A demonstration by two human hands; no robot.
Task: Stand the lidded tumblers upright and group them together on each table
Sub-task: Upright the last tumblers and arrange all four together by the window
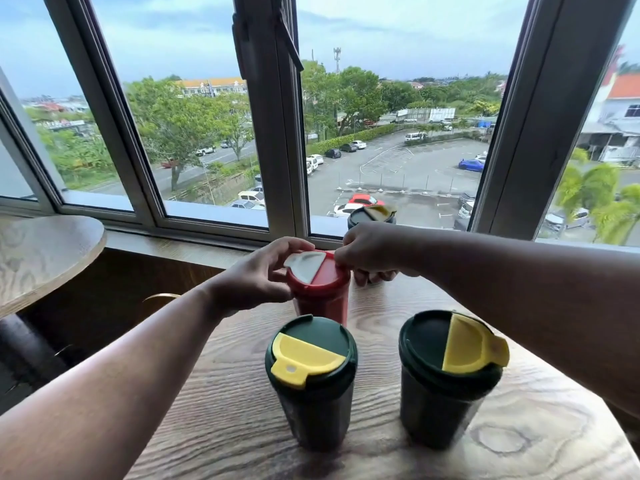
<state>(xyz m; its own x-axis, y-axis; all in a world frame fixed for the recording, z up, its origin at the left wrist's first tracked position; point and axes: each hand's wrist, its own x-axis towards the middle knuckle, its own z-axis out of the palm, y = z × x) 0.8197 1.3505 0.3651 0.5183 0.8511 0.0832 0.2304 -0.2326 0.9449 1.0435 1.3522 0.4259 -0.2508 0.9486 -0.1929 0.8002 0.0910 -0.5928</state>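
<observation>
Two dark green tumblers with yellow flip lids stand upright near me on the round wooden table (pixel 519 427), one on the left (pixel 311 375) and one on the right (pixel 446 372). Behind them stands a red tumbler (pixel 322 296) with a white flip lid. My left hand (pixel 256 275) grips its lid rim from the left. My right hand (pixel 374 254) curls round a third dark green tumbler (pixel 370 214) at the far edge, right beside the red one. Only that tumbler's yellow-flapped lid shows above the hand.
A second round wooden table (pixel 41 258) stands at the left, across a dark gap. A wooden sill (pixel 180 244) and large window frames run just behind both tables. The near table's rim curves away at the right.
</observation>
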